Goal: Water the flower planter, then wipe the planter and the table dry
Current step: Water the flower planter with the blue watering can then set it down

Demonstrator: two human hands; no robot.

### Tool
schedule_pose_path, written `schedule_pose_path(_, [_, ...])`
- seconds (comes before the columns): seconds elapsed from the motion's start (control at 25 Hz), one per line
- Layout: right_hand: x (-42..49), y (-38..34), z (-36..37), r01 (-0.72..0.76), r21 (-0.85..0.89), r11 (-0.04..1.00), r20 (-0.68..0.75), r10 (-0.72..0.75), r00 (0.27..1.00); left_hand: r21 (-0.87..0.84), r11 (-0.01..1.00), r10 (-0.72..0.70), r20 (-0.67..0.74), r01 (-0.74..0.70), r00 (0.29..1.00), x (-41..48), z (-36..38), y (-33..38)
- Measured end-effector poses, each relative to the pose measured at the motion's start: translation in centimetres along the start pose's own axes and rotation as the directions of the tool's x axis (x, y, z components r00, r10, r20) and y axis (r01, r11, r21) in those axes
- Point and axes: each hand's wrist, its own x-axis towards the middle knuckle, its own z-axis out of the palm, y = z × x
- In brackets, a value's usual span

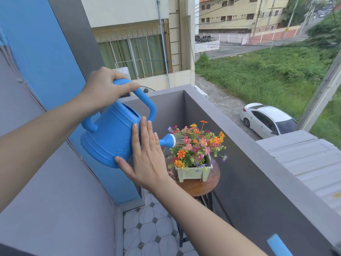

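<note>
The right hand [145, 159] was laid open and flat against the watering can [110, 137], whose handle was gripped from above by the left hand [105, 87]. Beyond, the flower planter [193, 172] was set at the round table's [199, 187] centre.

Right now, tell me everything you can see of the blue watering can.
The watering can is bright blue, plastic by its look, with a ribbed body, an arched top handle, a small rear loop and a short spout ending in a white-faced rose. It is held in the air, tipped spout-down, thin streams spraying onto the flowers in the pale green planter. The left hand grips the top handle; the right hand lies flat against its side.
</note>
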Motion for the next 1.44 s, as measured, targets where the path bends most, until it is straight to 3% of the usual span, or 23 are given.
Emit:
schedule_pose_path(0.28, [-2.2,-2.0,0.4,0.012,0.063,0.998,-0.02,-0.011,1.0,-0.001,0.998,-0.056,0.13,0.056,0.99,-0.9,-0.3,-0.7])
schedule_pose_path(0.72, [-1.5,0.0,1.7,0.057,-0.05,0.997,-0.004,-0.058,0.998,-0.03,0.999,-0.016,0.013,0.016,1.0,-1.7,0.1,-2.1])
schedule_pose_path(1.12, [-6.1,-1.1,2.0,0.085,-0.181,0.98,-0.02,-0.09,0.996,-0.042,0.999,-0.025,0.075,0.028,0.997,-5.5,1.1,-3.0])
schedule_pose_path(1.44, [-3.0,0.2,-0.4,0.129,-0.14,0.982,-0.065,-0.139,0.988,-0.056,0.997,0.055,-0.04,-0.057,0.998,-3.8,-0.4,-0.7])
